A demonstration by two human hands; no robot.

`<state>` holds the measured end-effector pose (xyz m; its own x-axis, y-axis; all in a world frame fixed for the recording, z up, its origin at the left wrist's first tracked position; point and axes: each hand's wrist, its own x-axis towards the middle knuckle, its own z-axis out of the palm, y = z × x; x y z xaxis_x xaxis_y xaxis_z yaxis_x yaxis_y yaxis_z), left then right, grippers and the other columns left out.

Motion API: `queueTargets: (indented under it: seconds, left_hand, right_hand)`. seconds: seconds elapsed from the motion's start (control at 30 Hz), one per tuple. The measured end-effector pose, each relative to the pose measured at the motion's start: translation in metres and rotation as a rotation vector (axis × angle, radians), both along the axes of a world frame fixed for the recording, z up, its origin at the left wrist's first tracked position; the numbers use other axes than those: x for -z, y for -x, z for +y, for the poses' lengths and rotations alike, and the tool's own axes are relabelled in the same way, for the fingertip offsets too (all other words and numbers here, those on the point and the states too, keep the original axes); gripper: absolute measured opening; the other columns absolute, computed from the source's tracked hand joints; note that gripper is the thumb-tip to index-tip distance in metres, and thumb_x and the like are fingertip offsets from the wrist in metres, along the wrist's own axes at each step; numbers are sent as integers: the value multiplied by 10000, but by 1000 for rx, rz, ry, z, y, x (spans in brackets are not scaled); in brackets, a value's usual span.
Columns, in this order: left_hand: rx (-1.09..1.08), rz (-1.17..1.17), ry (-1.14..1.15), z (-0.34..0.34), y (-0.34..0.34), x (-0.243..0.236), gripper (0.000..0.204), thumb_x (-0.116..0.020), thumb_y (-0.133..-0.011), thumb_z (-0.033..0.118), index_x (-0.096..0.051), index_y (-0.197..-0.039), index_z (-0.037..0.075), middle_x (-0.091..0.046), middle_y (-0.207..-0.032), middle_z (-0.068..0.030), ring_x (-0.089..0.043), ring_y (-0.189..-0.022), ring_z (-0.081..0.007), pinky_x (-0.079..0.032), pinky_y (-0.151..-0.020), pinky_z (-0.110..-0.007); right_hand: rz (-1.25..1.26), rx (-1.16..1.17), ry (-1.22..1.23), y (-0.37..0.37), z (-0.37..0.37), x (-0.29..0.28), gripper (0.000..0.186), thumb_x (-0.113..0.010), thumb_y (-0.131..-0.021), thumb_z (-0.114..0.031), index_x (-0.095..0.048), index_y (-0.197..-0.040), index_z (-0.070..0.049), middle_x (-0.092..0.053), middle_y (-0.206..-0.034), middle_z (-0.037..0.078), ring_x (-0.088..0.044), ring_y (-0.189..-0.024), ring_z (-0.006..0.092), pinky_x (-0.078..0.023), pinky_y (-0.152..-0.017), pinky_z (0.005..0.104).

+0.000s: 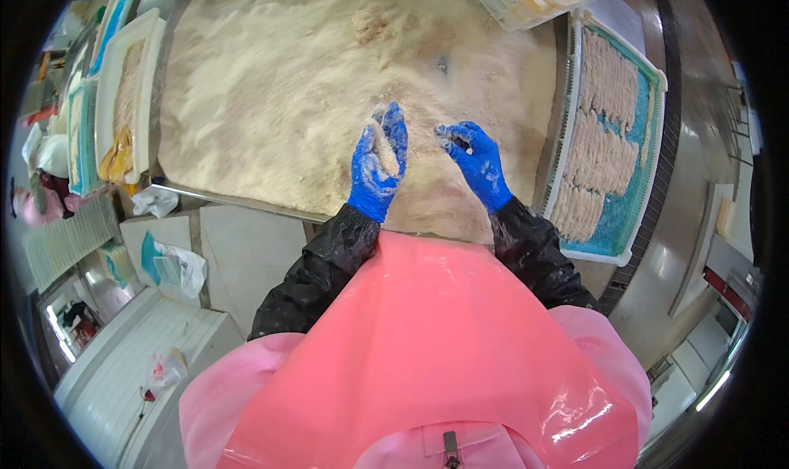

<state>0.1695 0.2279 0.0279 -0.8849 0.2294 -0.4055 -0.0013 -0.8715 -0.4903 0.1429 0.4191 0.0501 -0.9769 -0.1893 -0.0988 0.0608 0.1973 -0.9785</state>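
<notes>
My left hand (pixel 376 163), in a blue glove, is cupped around a long, pale crumb-coated piece (pixel 384 145) over the metal worktable's bed of pale crumbs (pixel 271 99). To its right, my right hand (pixel 472 158), gloved in blue and dusted with crumbs, has its fingers curled with the thumb near the fingertips; whether anything small is between them I cannot make out. At the right, a white-rimmed tray (pixel 643 202) with a teal lining holds rows of coated pieces (pixel 602 83).
Stacked plastic trays (pixel 526 1) sit at the far top right of the worktable. On the left stand a white tub (pixel 131 58) with a yellow bag (pixel 117 157) and teal-edged trays (pixel 80 140). A white lidded box (pixel 131 370) is at the lower left.
</notes>
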Motion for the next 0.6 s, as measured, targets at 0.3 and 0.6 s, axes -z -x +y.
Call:
queueTargets:
  seconds: [0.3, 0.6]
  left_hand:
    - [-14, 31, 398, 18, 5, -5, 425, -416, -1003, 219, -363, -1403, 89, -405, -1416, -167, -403, -1300, -276, -377, -1070, -401]
    - [20, 166, 85, 25, 3, -31, 423, -412, -1005, 202, -358, -1412, 101, -399, -1430, -144, -389, -1318, -242, -352, -1089, -364]
  right_hand:
    - [317, -139, -257, -47, -38, -32, 309, -694, -776, -62, -650, -1080, -101, -628, -993, 104, -649, -830, 252, -508, -677, 299]
    - [-131, 162, 505, -42, -38, -32, 113, -614, -887, -116, -560, -946, -36, -526, -958, 47, -523, -901, 143, -433, -826, 276]
